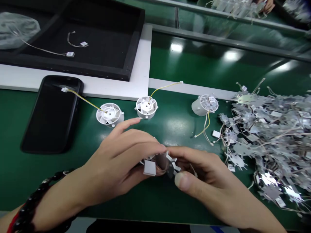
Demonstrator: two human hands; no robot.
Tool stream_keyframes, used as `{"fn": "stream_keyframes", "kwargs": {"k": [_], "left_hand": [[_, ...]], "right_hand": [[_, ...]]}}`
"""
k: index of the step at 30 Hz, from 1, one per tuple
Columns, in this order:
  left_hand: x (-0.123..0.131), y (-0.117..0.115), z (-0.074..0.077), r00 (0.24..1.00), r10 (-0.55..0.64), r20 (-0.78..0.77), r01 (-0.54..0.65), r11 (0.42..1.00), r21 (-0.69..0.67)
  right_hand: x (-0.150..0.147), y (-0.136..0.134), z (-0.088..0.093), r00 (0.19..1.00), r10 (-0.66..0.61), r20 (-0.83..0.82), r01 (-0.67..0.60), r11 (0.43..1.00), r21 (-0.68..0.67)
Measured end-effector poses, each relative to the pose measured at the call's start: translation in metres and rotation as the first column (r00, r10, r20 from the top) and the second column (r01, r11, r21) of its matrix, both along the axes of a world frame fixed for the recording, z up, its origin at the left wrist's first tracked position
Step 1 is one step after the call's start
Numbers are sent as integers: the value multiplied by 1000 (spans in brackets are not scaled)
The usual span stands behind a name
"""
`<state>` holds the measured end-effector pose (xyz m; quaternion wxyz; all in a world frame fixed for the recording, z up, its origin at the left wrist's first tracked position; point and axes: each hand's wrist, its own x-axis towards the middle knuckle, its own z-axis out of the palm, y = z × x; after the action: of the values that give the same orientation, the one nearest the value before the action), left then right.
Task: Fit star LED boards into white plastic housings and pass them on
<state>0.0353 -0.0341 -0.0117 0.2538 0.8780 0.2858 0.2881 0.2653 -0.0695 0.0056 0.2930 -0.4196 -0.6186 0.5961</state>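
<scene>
Low over the front of the green bench, my left hand [126, 158] is closed round a small white fan, mostly hidden by the fingers. A white square chip [150, 168] on thin wires hangs beside its fingertips. Between thumb and fingers, my right hand [206, 178] pinches a toothed metal plate [172, 164], tilted on edge close to the fan. Both hands meet at the fingertips. Beyond them stand two white fans with yellow leads, a left one [109, 114] and a middle one [146, 107]. Farther right, another fan [205, 105] carries a metal plate and chip on top.
A large heap of toothed metal plates with wired chips [267, 142] covers the bench's right side. At left lies a black phone [52, 115]. Behind it, a black tray [104, 45] on a white board holds two wired chips and a plastic bag [18, 30]. A metal rail [218, 37] runs along the back.
</scene>
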Motion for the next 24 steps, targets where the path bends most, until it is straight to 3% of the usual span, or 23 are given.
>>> {"fn": "stream_keyframes", "kwargs": {"k": [5,9,14,19,21,24], "left_hand": [[0,-3,5,990,74,124,-33,951,-307],[1,-7,13,943,147,299,65,799,-598],[-2,-3,18,933,185,309,158,562,-812],[-6,2,18,929,178,323,254,327,-910],[-7,2,17,926,179,331,273,286,-919],[-8,3,15,936,140,322,275,274,-921]], "right_hand": [[-1,1,4,995,-67,73,55,986,160],[-1,1,6,998,-68,16,62,968,245],[2,2,2,999,-34,-15,36,979,199],[1,3,0,999,-44,-28,51,958,281],[-2,3,0,996,-86,16,76,944,322],[-4,3,-3,987,-146,72,105,908,406]]}}
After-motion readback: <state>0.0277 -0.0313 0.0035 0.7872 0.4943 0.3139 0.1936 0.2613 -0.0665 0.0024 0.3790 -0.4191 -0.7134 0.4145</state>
